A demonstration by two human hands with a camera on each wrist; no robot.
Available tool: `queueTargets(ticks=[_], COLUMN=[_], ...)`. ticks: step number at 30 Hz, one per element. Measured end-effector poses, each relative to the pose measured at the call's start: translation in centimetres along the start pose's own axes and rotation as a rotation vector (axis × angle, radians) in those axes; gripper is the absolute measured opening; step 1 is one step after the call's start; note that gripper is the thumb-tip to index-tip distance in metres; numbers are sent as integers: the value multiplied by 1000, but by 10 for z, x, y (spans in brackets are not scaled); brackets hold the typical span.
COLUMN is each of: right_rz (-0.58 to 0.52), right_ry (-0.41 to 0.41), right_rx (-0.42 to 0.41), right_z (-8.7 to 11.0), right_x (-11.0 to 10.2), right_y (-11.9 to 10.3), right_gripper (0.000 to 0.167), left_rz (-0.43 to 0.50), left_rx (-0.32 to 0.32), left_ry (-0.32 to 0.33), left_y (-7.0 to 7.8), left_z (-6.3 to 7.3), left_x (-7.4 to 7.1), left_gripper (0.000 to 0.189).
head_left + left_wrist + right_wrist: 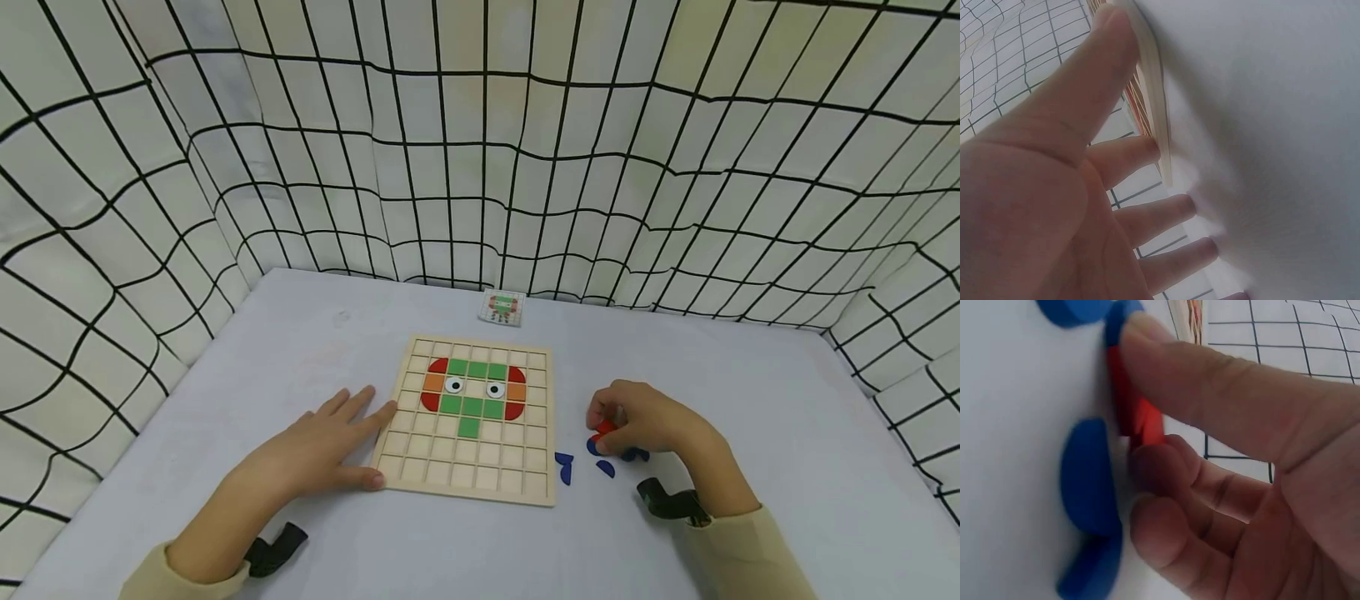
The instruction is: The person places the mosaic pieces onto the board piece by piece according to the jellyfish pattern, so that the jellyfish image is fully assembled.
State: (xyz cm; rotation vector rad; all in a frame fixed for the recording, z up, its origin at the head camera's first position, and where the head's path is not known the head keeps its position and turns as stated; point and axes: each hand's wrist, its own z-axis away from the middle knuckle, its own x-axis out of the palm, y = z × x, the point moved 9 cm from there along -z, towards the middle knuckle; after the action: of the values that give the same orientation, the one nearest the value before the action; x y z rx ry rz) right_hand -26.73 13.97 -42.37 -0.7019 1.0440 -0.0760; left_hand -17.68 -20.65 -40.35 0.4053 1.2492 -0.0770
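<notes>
A square wooden grid board (pixel 442 452) bears flat tiles arranged like a face: green squares (pixel 472 406), orange squares, red rounded corner pieces (pixel 514 411) and two round eye pieces (pixel 454 385). My left hand (pixel 315 454) lies with its fingers spread at the board's left side, thumb and index finger (pixel 1125 162) touching its edge. To the right of the board, my right hand (pixel 651 421) pinches a red piece (pixel 1147 425) between thumb and curled fingers, low over the table. Blue half-round pieces (pixel 1088 478) lie close beneath that hand, one partly under the thumb.
A small picture card (pixel 502 307) showing a similar tile face lies behind the board. Several more blue pieces (pixel 566 472) lie by the board's right edge. A black wire grid (pixel 450 200) over white sheeting surrounds the white table (pixel 315 317) at the back and sides.
</notes>
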Motion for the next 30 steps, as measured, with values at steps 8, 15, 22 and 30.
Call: queueTargets(ticks=[8,15,22,30], right_rz=[21,19,-29,-66], right_ry=[98,108,57,39], right_rx=[-99,-28,-25,-50], right_z=[-6,-3,-4,-7], right_x=[-7,-12,-6,-2], right_y=[-15,-1,2,-2], right_gripper=[11,27,29,18], left_rz=[-20,-5,-3,3], left_rx=[11,10,4,2], left_ry=[6,2,-2,-6], left_y=[1,3,2,2], left_z=[1,0,0,0], left_x=[-3,-4,-2,0], left_gripper=[94,95,95,96])
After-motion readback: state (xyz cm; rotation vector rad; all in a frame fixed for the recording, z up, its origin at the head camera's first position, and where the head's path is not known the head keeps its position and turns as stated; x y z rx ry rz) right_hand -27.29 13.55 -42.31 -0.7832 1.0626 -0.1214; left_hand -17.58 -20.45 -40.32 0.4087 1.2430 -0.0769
